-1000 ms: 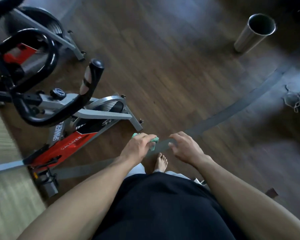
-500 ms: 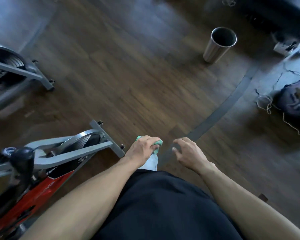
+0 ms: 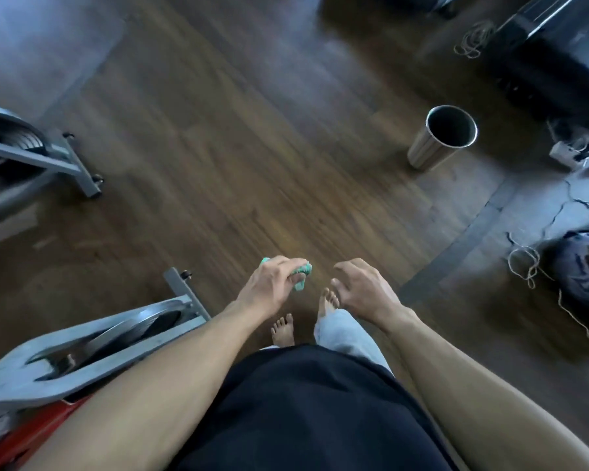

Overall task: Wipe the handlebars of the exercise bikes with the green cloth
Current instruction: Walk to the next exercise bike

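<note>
I judge us between bikes: left hand [image 3: 269, 287] grips the bunched green cloth [image 3: 301, 271], right hand [image 3: 361, 287] loosely curled, empty (no handlebars visible), so next reach the bike [image 3: 92, 341] at 8 o'clock.

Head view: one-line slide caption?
Left hand grips the green cloth; right hand empty, beside an exercise bike.

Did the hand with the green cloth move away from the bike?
Cannot tell: the camera swung. The left hand grips the green cloth, right of the bike's base bar.
</note>
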